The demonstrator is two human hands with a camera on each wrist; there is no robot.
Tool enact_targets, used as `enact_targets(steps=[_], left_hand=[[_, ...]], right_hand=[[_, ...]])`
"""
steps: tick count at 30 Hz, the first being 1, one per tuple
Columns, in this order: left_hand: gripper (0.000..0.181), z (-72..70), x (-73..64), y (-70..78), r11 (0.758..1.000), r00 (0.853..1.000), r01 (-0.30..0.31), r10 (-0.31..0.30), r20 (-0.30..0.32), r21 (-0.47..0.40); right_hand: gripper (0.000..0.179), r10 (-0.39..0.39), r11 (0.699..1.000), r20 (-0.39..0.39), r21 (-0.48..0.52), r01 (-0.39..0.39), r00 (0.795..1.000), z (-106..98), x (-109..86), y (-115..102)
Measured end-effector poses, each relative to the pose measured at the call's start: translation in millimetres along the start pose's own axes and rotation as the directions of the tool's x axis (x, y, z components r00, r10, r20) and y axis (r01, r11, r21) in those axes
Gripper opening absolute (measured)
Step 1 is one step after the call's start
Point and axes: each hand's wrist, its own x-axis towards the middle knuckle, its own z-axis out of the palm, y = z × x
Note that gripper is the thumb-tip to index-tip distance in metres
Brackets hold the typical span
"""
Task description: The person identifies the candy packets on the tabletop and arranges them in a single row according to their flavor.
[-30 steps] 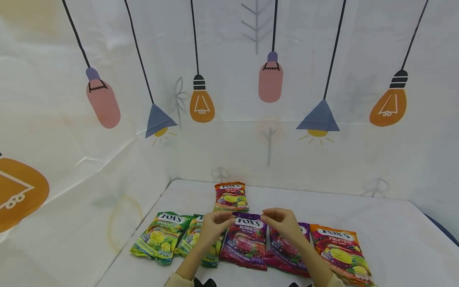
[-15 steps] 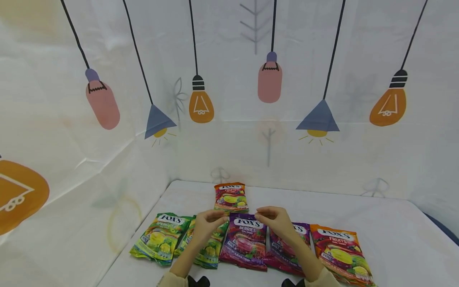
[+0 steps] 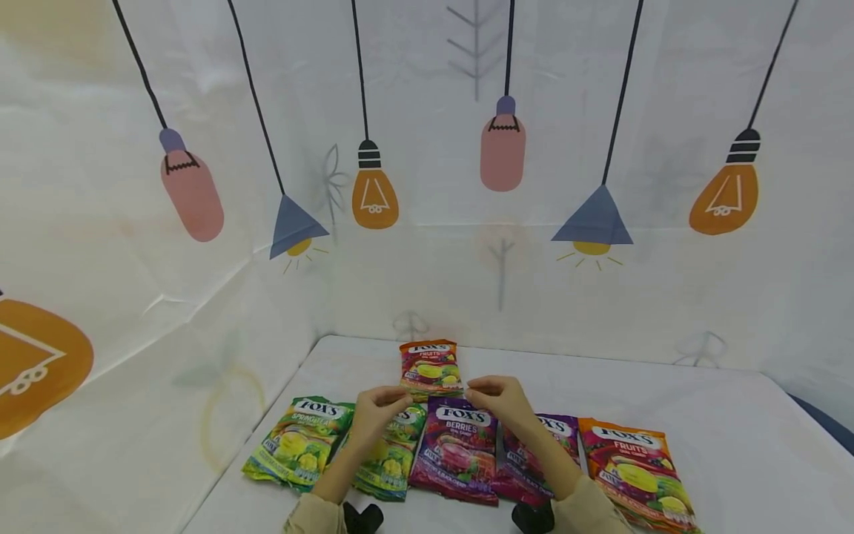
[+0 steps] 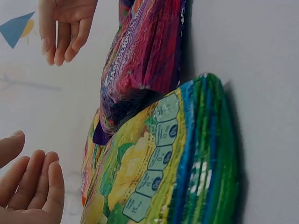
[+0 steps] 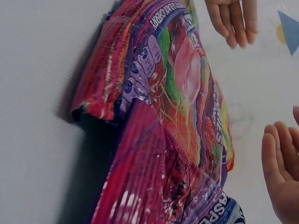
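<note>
My left hand (image 3: 376, 411) is over the second green candy bag (image 3: 385, 471), fingers relaxed and slightly bent. My right hand (image 3: 503, 400) hangs above the top of the purple berries bags, its fingers loosely bent too. Between the two hands lie the middle berries bag (image 3: 457, 452) and, behind it, an orange-red fruits candy bag (image 3: 430, 367), whose lower corners the fingertips overlap in the head view. Both wrist views show a gap between the hands, with nothing in the left hand (image 4: 35, 186) or the right hand (image 5: 282, 172).
Another green bag (image 3: 300, 441) lies at the left end of the front row. A second purple bag (image 3: 523, 467) and another fruits bag (image 3: 637, 475) lie to the right. The white table (image 3: 747, 445) meets a wall sheet (image 3: 440, 274) printed with lamps.
Both hands have moved left and a little up in the head view, off the top of the middle berries bag towards the back fruits bag. The bags look unmoved.
</note>
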Motion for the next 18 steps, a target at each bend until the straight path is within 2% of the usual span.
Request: enact_targets(steps=[8,14,18], left_hand=[[0.031,-3.8,11.1,-7.2,0.995,0.998,0.023,-0.018,-0.058,0.093],[0.032,-5.7,17.1,-12.5,0.984,0.995,0.024,-0.007,-0.097,0.178],[0.033,-4.8,23.1,-15.5,0.970,0.991,0.056,-0.025,-0.133,0.237]], right_hand=[[0.035,-0.004,1.000,0.005,0.028,0.004,1.000,3.3,11.6,4.2],[0.032,0.037,0.999,-0.050,0.019,-0.036,0.998,7.1,22.3,10.5],[0.031,0.047,0.999,-0.079,0.004,-0.046,0.996,9.6,28.1,13.9]])
